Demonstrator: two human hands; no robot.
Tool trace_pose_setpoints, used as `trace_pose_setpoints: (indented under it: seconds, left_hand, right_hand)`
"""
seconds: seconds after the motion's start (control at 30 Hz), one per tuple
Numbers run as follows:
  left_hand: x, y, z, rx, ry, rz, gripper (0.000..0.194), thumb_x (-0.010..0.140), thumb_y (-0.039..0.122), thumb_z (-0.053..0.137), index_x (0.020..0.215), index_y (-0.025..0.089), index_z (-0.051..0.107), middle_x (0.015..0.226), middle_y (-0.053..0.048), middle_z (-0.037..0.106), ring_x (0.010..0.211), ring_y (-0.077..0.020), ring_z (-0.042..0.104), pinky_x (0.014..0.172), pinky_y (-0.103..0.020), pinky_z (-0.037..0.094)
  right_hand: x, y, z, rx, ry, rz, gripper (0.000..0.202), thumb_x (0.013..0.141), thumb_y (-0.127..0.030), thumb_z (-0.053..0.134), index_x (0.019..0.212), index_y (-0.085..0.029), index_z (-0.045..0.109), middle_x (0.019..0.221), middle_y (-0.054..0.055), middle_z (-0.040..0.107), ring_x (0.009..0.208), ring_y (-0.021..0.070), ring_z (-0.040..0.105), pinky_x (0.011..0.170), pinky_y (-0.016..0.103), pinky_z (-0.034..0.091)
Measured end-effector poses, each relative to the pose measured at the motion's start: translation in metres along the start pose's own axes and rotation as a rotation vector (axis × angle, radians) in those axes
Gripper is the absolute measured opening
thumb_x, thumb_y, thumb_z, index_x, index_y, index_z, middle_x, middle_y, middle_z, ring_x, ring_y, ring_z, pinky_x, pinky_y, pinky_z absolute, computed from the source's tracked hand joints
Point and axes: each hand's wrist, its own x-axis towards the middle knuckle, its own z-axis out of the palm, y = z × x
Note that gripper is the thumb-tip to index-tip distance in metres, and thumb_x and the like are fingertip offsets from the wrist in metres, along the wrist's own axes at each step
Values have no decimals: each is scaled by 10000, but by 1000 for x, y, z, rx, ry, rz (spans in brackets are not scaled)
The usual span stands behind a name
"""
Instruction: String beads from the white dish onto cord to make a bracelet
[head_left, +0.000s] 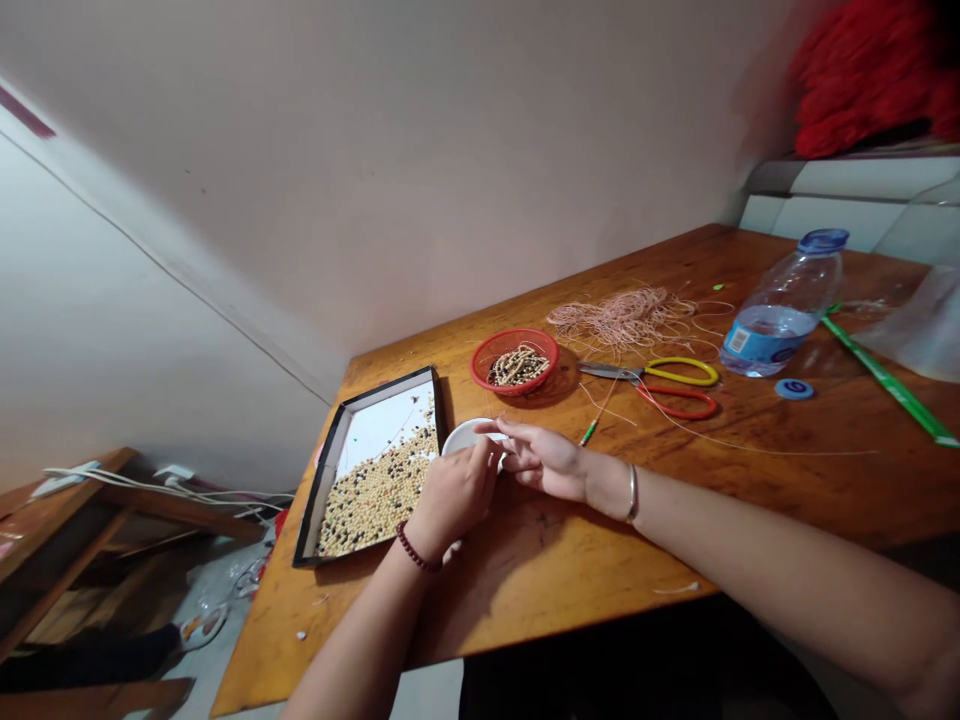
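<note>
My left hand (459, 492), with a dark red bead bracelet at the wrist, is closed in a pinch, its fingertips meeting those of the other hand. My right hand (551, 462) wears a metal bangle and has its fingers partly bent together. Whatever lies between the fingers is too small to make out. Just behind both hands is a small white bowl (459, 434), partly covered by them. Left of it, a black-rimmed tray (309, 520) holds many cream, black and coloured beads (375, 500). Beyond the bowl, a red basket (480, 375) contains strung beads (519, 368).
Scissors (637, 375) with yellow and red handles lie right of the basket, near tangled pink cord (626, 318). A short green-and-white beaded piece (589, 432) is on the wooden table (555, 590). Farther right are a water bottle (780, 310), its blue cap (794, 389) and a green strip (889, 375).
</note>
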Motion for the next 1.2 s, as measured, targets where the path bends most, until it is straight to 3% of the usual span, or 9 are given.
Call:
trace_pose_setpoints:
  seconds: [0.33,0.57,0.83,1.03,1.2]
  left_hand:
    - [-1,-1,1,-64,20,-34,168,950,268,362,920,196,510,709,-60,617,583,-166,551,508,-276,229]
    - [0,-3,-3,5,46,-55,178,960,280,341,908,192,487,704,-45,626,569,-150,546,507,-266,245]
    - [2,-4,-3,93,16,-32,201,971,280,320,893,187,480,719,-26,630,585,-150,552,501,-279,290]
    - [5,-8,-3,119,91,-1,183,959,253,365,873,185,511,794,-47,616,745,-174,559,608,-283,389]
    - [7,-8,-5,127,121,27,154,946,221,394,877,179,525,835,-54,605,795,-187,533,670,-302,423]
  right_hand:
    - [0,-2,1,-42,56,-43,273,936,-327,441,1073,-188,632,575,-71,366,388,31,149,328,131,123]
    - [4,-4,-3,-115,156,-98,240,925,-293,445,961,-163,644,671,-51,425,382,2,153,325,129,97]
    - [9,-3,-8,-70,261,-155,179,854,-295,511,856,-154,622,625,-55,418,386,15,160,335,149,84]
    - [10,-1,-10,-51,335,-198,168,774,-273,515,684,-146,578,648,-39,496,380,17,151,346,178,66]
    - [9,-2,-11,-17,308,-217,157,720,-253,509,618,-136,533,637,-39,536,369,8,138,369,188,57]
